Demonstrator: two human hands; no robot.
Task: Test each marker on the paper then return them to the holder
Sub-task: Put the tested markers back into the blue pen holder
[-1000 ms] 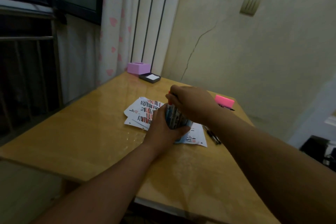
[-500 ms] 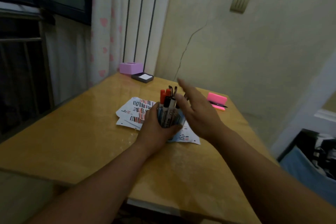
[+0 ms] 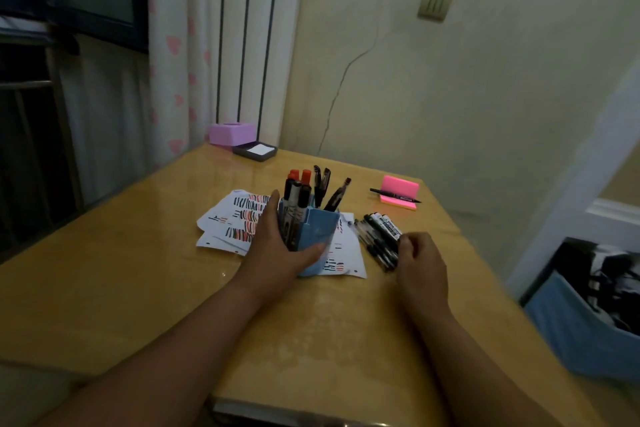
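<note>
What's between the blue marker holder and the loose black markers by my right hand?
Only the edge of the marked white paper lies between the holder and the black markers, per the head view.

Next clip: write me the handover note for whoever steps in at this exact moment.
Left hand grips the blue holder, which stands on the paper.
Right hand: fingers curled at the near end of the loose markers on the table; grip unclear.
Done: the paper carries red and black strokes; several markers stand in the holder.
Left: the loose markers go into the holder; whether they were tested, I cannot tell. One pen lies on the pink pad.
</note>
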